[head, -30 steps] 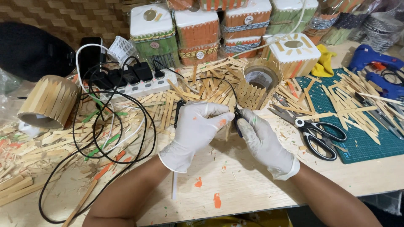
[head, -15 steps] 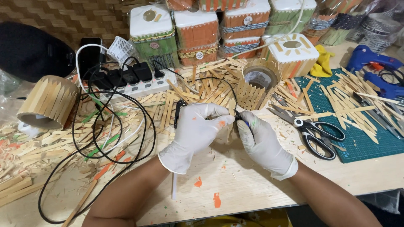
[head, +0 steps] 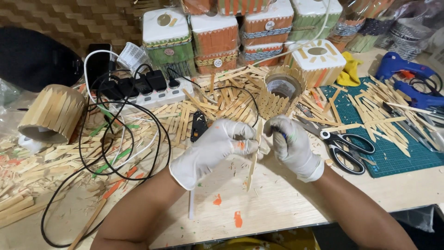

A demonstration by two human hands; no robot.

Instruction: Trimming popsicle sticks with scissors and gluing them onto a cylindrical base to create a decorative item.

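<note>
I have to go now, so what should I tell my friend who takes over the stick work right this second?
Left hand: gloved, pinching the flat wooden stick upright over the table.
Right hand: gloved, fist closed on a small dark tool beside the stick.
Nearby: stick-clad cup just behind the hands, scissors to the right, loose sticks all around.
Done: several covered boxes stand at the back.
Left: the held stick is not yet on anything.

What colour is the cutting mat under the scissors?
The cutting mat is teal green with a pale grid, seen in the head view.
</note>
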